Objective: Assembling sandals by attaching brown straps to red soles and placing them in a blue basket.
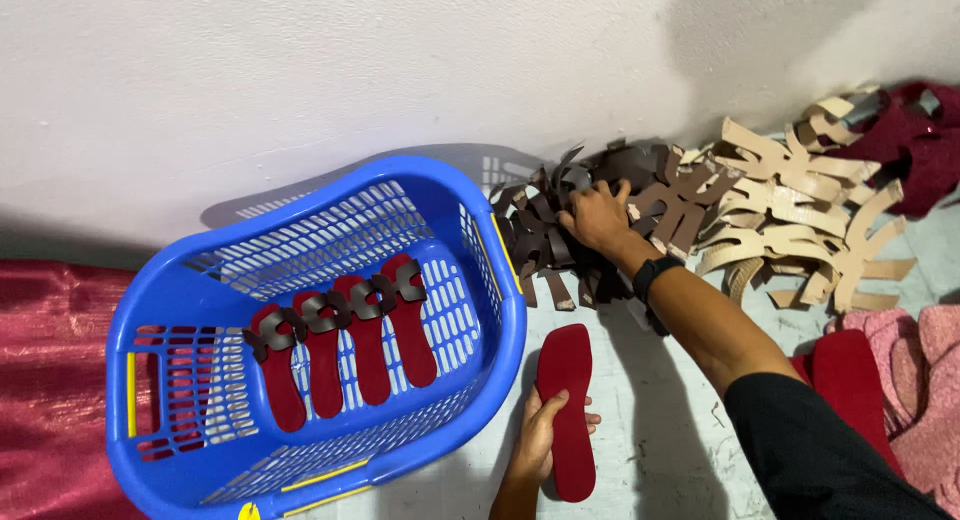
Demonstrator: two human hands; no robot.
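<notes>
Your left hand [537, 442], at 6 o'clock in the head view, grasps a flat dark red sole-shaped insole [567, 408]; the fingers [580, 418] wrap its lower left edge and the toe points to 12 o'clock over the pale floor [660, 460]. Judged by its thin, even outline, the insole is light and slightly flexible, best held at the narrow waist or heel. Your right hand [598, 216], wearing a black wristband [655, 274], reaches to 1 o'clock and rests on a heap of dark brown cut strap pieces [545, 235] against the white wall [300, 70]; its fingers curl into the heap, but you cannot tell whether they have closed on a piece. These straps look thin, limp and easily tangled; take one by its central knot. At 9 o'clock, a blue slotted plastic basket [500, 330] holds four red insoles with brown straps [345, 345]. Beige strap pieces [800, 210] lie at 2 o'clock.
</notes>
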